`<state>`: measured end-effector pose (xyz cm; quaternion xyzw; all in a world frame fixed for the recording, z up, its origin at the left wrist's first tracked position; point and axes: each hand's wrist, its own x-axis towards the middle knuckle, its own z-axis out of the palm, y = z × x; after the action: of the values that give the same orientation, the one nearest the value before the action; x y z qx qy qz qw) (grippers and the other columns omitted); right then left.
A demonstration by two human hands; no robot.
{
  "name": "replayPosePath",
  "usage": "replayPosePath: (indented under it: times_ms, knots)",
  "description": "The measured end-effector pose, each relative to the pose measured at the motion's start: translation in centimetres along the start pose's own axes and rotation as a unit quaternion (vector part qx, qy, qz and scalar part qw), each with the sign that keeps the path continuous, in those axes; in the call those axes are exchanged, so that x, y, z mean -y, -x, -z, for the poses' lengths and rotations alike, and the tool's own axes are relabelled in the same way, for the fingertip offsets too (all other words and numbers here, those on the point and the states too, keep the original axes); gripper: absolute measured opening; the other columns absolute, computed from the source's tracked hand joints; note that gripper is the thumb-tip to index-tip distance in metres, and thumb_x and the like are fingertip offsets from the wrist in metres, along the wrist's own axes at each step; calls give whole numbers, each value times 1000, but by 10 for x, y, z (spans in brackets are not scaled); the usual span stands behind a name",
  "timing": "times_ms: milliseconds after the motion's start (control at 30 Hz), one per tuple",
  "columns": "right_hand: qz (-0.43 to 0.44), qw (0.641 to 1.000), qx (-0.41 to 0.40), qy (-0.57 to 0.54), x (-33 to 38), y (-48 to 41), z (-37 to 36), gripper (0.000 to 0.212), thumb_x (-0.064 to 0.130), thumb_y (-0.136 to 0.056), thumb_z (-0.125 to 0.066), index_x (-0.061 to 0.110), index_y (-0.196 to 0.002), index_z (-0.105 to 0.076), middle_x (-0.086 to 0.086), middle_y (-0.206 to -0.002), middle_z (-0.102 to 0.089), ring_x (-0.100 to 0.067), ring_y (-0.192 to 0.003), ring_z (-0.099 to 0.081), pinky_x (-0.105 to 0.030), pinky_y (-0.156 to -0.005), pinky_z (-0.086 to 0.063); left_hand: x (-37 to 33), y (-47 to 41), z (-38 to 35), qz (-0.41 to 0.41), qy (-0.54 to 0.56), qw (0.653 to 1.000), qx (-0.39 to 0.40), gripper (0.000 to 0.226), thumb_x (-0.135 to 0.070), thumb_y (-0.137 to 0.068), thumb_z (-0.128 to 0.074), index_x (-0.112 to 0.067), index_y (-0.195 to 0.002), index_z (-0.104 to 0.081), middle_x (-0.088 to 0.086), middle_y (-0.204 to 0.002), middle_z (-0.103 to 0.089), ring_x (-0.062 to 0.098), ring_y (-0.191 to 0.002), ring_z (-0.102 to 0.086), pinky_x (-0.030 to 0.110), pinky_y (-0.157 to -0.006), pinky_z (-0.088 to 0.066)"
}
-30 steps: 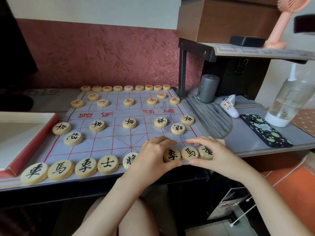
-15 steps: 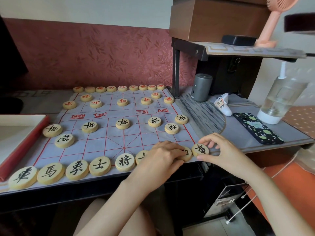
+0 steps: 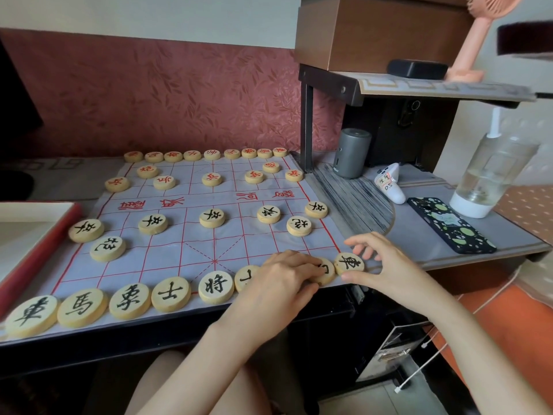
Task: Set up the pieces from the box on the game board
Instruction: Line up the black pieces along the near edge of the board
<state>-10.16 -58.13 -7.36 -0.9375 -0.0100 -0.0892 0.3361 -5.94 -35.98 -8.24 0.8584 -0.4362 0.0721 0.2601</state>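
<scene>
Lying knuckles-up on the near row, the L hand [image 3: 287, 272] has its fingers [image 3: 308, 280] bent and pressed together over a round pale wooden disc [image 3: 326, 269] that's mostly hidden. Can't tell if they grip it or just rest on it. Just right of those fingertips sits the corner disc w/ a black character [image 3: 349, 262], at the near right corner of the grey cloth game board w/ red grid lines [image 3: 209, 247]. The R hand [image 3: 386, 265] curves round it, fingers spread. The thumb [image 3: 348, 276] touches its near edge and the index is lifted clear beyond it; can't tell if the other fingers touch. Left of the L fingers run the near-row black-marked discs [image 3: 215, 287], five in a line, a sixth half under the knuckles. Beyond the fingers stand seven more black-marked discs [image 3: 212, 217], and far past them the red-marked pcs [image 3: 212, 178]. The red-rimmed box w/ pale inside [image 3: 45, 250] lies well left of both hands. A black phone w/ green spots [image 3: 449, 226] lies right of the R fingers, apart.
</scene>
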Motion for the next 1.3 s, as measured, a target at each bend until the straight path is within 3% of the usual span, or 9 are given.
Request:
replayPosePath:
  times_ms: [133, 200, 267, 333, 400, 533, 800, 1133, 1300]
  knots:
    - [4, 998, 63, -21, 1, 1, 7, 45, 26, -77, -74, 41, -114, -54, 17, -107, -58, 5, -106, -50, -5, -87, -33, 0, 0, -1, -2, 7, 1000, -8, 30, -24, -86, -54, -17, -114, -63, -6, -122, -62, 13, -111, -55, 21, -100, -35]
    - [-2, 996, 85, -26, -1, 1, 9, 48, 21, -82, -69, 45, -120, -51, 21, -118, -58, 7, -114, -48, -7, -95, -32, 0, 0, -1, -3, 12, 1000, -12, 29, -23, -87, -55, -17, -114, -63, -6, -122, -61, 13, -111, -54, 22, -100, -37]
    - [-12, 996, 87, -24, -4, 3, 9, 52, 26, -82, -68, 50, -123, -48, 22, -123, -53, 0, -122, -44, -22, -105, -32, 0, -1, -1, -4, 13, 1000, -15, 28, -22, -87, -56, -17, -114, -64, -6, -121, -61, 13, -110, -53, 20, -99, -35]
    - [-15, 997, 70, -17, -4, 4, 6, 53, 40, -76, -71, 50, -122, -48, 22, -121, -50, -4, -122, -43, -29, -105, -32, 0, -1, -2, -6, 11, 1000, -16, 29, -22, -87, -56, -17, -114, -63, -6, -121, -61, 13, -110, -53, 19, -98, -34]
    - [-13, 999, 41, -8, 0, 4, 3, 55, 47, -68, -75, 45, -118, -52, 22, -113, -50, -2, -115, -45, -26, -100, -35, 0, 0, -2, -7, 12, 1000, -17, 29, -23, -87, -55, -18, -115, -63, -7, -122, -61, 12, -111, -52, 18, -99, -34]
    - [-8, 1000, 25, 13, 1, 0, 1, 49, 35, -68, -79, 37, -112, -56, 19, -101, -51, -1, -104, -48, -26, -98, -37, 0, 0, -1, -10, 15, 1000, -20, 29, -22, -87, -57, -17, -114, -63, -7, -122, -60, 13, -112, -52, 20, -99, -35]
    - [-18, 996, 83, 13, -9, 0, 6, 56, 25, -80, -70, 56, -119, -46, 26, -120, -54, -1, -122, -44, -34, -107, -33, -1, 0, -1, -11, 16, 999, -25, 29, -21, -85, -57, -16, -113, -63, -6, -120, -61, 13, -110, -53, 20, -98, -36]
    - [-1, 996, 91, 0, 1, 6, 7, 63, 29, -78, -73, 52, -128, -41, 35, -133, -38, 3, -131, -33, -46, -116, -21, -2, 0, 2, -8, 27, 999, -26, 32, -25, -87, -57, -20, -119, -58, -9, -126, -55, 10, -116, -47, 26, -104, -34]
    - [-4, 997, 78, -12, 25, 5, 2, 65, 36, -74, -75, 57, -125, -41, 23, -128, -39, -4, -127, -29, -28, -108, -27, 4, 4, 9, 21, 42, 997, -56, 43, -41, -82, -55, -27, -123, -53, -11, -125, -53, 7, -118, -46, 26, -103, -34]
